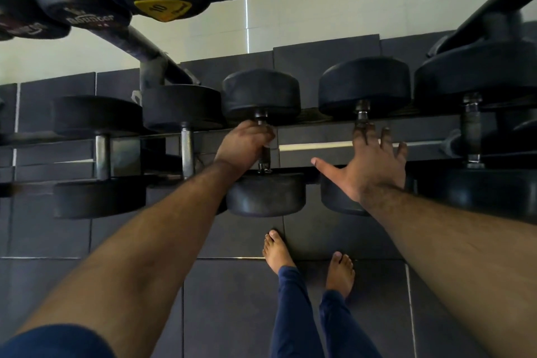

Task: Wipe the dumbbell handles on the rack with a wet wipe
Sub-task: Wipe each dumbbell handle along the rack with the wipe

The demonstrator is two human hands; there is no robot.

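Note:
Black round-headed dumbbells lie in a row on the lower rack rail (319, 122). My left hand (242, 145) curls round the metal handle of the middle dumbbell (263, 93); a pale edge showing at its fingers may be the wet wipe, but I cannot tell. My right hand (374, 163) is spread flat with straight fingers over the handle of the dumbbell to the right (363, 86), hiding most of that handle. Bare handles show on the dumbbells further left (187, 148) and far right (472, 131).
An upper rack tier holds more dumbbells, two with yellow "10" labels (162, 7). A slanted rack post (145, 46) stands at the left. My bare feet (277, 250) stand on dark rubber floor tiles just in front of the rack.

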